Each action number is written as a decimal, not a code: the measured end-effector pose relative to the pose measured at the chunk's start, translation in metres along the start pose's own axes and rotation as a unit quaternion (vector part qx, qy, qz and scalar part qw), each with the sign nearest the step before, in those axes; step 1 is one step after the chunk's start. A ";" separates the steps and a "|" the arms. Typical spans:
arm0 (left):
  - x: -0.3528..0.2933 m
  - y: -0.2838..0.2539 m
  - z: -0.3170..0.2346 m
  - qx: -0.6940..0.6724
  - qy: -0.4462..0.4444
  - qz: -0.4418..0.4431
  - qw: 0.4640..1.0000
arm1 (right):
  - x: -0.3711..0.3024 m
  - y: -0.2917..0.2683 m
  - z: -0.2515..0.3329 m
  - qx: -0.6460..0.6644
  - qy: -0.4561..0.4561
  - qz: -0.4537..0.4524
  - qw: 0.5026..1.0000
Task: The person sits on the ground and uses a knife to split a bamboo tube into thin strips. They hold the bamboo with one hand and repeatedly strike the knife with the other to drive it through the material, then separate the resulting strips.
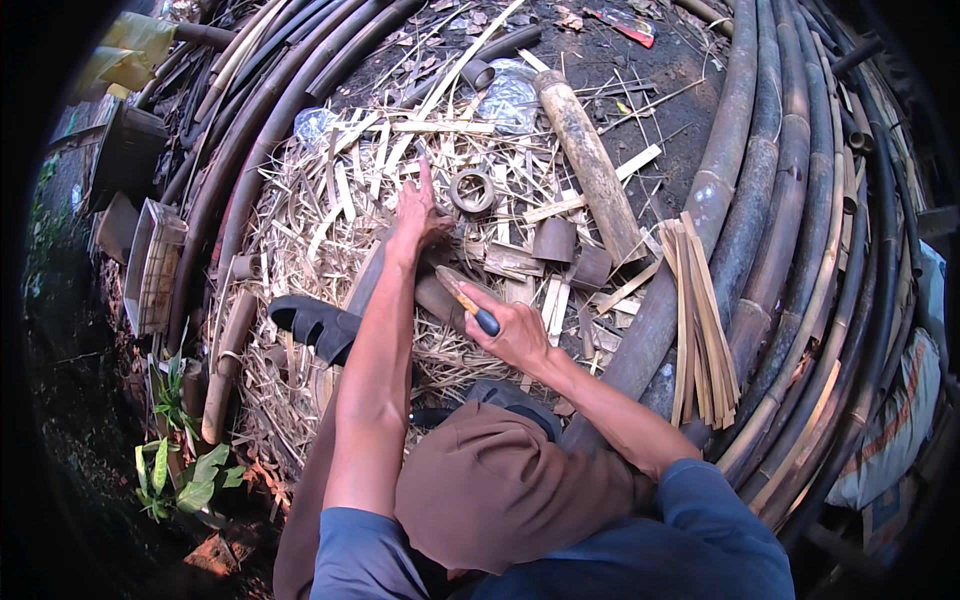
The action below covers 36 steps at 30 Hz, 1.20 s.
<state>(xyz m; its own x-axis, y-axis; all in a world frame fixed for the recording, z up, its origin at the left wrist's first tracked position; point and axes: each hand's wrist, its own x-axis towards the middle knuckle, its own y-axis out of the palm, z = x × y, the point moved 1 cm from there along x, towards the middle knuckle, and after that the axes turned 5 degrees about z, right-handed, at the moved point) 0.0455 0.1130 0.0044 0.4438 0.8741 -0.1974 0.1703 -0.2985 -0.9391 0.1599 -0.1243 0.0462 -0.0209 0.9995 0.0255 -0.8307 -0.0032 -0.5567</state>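
My left hand reaches over a heap of bamboo shavings. Its index finger points away from me while the other fingers are partly curled, and I see nothing held in it. Just beyond its fingers and to the right lies a short bamboo ring. In my right hand is a knife with a pale wooden handle and a dark blue butt; its blade is hard to make out. The knife sits above my brown-trousered leg, angled to the far left.
Long bamboo poles line the right side, and more poles curve along the left. Split bamboo strips lean on the right poles. A thick bamboo piece lies beyond my right hand. My sandalled foot rests on the shavings.
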 end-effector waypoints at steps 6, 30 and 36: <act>-0.001 0.009 -0.016 0.029 -0.060 -0.028 0.997 | -0.009 -0.013 0.003 -0.002 0.032 0.022 0.999; 0.005 0.018 -0.026 0.004 -0.076 -0.078 0.994 | -0.091 -0.052 -0.002 -0.032 0.009 0.037 0.999; 0.001 0.014 -0.015 -0.005 -0.066 -0.102 0.993 | 0.046 0.027 0.017 0.016 0.011 -0.014 1.000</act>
<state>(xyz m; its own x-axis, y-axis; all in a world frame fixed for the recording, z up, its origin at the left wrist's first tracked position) 0.0619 0.1043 -0.0046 0.2805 0.9591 -0.0389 0.2530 -0.1130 -0.9609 0.1269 -0.0785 0.0465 0.0151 0.9996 0.0218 -0.8486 0.0243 -0.5285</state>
